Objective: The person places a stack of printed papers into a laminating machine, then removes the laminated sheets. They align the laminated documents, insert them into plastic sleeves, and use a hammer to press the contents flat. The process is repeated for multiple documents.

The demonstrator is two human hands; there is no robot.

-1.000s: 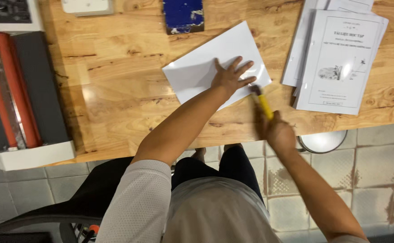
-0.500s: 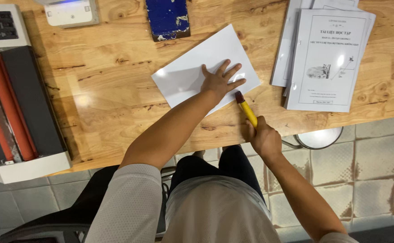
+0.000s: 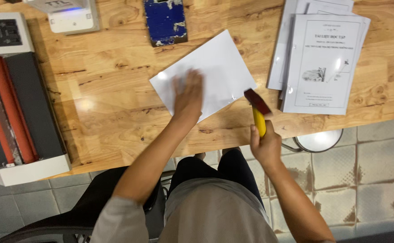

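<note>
- While my left hand [image 3: 189,92] lies flat on the white sheet [image 3: 204,74] mid-bench, it feels light, glossy, slippery — pin it, don't pinch.
- My right hand [image 3: 265,146], at the sheet's four o'clock, is clenched round the yellow-handled tool [image 3: 257,111] — stiff, gripped low.

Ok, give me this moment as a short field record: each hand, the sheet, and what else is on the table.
left hand: flat on the white sheet, blurred
right hand: gripping a yellow-handled tool with a dark red head, at the sheet's right edge
white sheet: lies skewed on the wooden table
right of sheet: stack of printed booklets
far edge: blue worn block, small white device
left: roller machine
</note>
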